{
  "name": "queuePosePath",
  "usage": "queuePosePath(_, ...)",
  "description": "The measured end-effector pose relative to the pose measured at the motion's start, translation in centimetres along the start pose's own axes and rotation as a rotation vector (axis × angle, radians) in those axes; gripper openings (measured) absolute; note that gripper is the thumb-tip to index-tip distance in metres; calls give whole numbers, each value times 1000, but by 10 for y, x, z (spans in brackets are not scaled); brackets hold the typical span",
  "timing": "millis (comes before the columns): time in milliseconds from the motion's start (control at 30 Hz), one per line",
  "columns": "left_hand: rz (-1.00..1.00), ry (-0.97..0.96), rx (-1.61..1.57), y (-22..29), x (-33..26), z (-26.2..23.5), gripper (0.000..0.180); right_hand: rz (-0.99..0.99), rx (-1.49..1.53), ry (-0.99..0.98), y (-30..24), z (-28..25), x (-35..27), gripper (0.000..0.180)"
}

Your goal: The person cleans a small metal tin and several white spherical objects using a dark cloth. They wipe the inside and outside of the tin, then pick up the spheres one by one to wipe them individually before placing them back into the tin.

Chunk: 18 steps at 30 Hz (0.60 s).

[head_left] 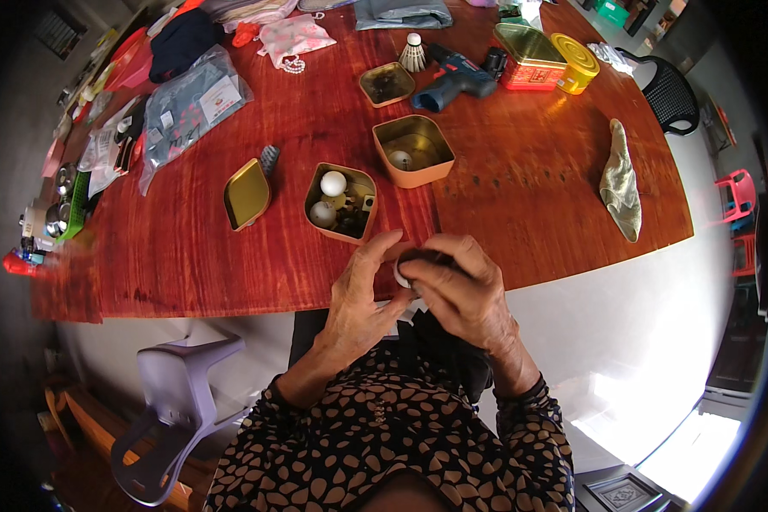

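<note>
Just off the table's front edge, my right hand (469, 294) has its fingers closed round a small white round object (403, 273), mostly hidden by the fingers. My left hand (358, 294) is curved beside it, thumb and fingers apart. Closest to the hands is an orange tin (350, 235) with a gold inside; it contains a white ball (334, 183), a duller ball (322, 214) and small dark bits. Behind it to the right, a second orange tin (418, 177) has one pale ball (400, 160) in it.
A tin lid (247, 194) lies left, a shallow tin (387, 84) behind. Farther back are a shuttlecock (413, 55), a cordless drill (456, 81), a red tin (529, 60) and a yellow tin (575, 64). A cloth (621, 183) lies right; a purple chair (179, 392) stands front left.
</note>
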State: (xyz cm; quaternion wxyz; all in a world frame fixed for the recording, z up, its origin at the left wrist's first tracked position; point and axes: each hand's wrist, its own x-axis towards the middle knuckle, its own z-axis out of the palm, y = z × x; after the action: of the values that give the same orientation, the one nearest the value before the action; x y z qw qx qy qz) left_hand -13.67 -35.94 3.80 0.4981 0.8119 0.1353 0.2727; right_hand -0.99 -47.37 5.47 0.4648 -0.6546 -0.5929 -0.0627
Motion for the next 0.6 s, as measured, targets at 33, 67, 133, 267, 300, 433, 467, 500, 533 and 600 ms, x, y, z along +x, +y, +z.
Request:
queuePosePath(33,-7,4,-35,-2,-1,1,73,139,112,24,-2,1,2,21)
queuePosePath(67,1,23,-69,-5,-2,2,72,280,232,27,-5,0,5,18)
queuePosePath(133,19,55,-140,-8,-4,4,70,358,385,85,0,5,4,18)
queuePosePath(267,-54,110,-454,-6,-4,11,61,529,595,156,3,14,-5,17)
queuePosePath(300,-70,96,-548,-6,-4,12,59,591,675,168,-1,15,-4,20)
queuePosePath(433,-187,142,-851,-9,-2,17,49,723,776,214,-11,22,-10,26)
queuePosePath(467,-214,159,-890,-9,-2,18,47,757,811,230,-14,25,-11,27)
queuePosePath(500,-239,177,-930,-9,-1,19,46,789,844,246,-16,27,-11,28)
queuePosePath(533,-265,194,-969,-9,0,20,44,821,878,262,-18,29,-11,28)
queuePosePath(600,-271,184,-981,-11,-1,23,44,876,1050,312,-17,31,-14,31)
